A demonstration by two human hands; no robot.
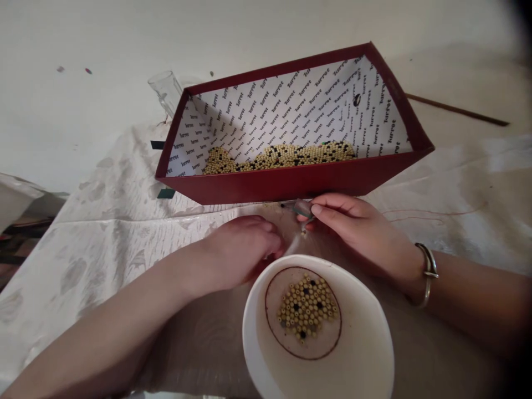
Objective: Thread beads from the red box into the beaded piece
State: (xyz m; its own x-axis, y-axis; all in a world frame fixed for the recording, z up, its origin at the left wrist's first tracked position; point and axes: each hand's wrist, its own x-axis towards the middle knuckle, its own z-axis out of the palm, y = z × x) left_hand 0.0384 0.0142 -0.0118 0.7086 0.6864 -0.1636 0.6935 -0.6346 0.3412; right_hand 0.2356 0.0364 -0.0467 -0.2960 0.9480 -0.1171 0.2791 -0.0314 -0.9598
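Observation:
My right hand (353, 227) pinches the edge of a small clear plastic bag (304, 209) with a greenish strip, between thumb and fingers. A few loose beads lie around it on the cloth. My left hand (249, 244) is to its left, fingers curled inward; what they hold, if anything, is hidden. Directly in front of me is a white tub (369, 332), tilted so its inside shows, with pale yellow and some black beads (307, 305) on its bottom. Beyond both hands stands a dark red box (266, 185) with printed white lining, holding many similar beads (291, 158).
A clear glass (164, 91) stands behind the box's left corner. A thin brown stick (457, 109) lies to the right of the box. Reddish thread (436, 212) trails across the patterned tablecloth (112, 205). Dark tabs (166, 193) poke out at the box's left.

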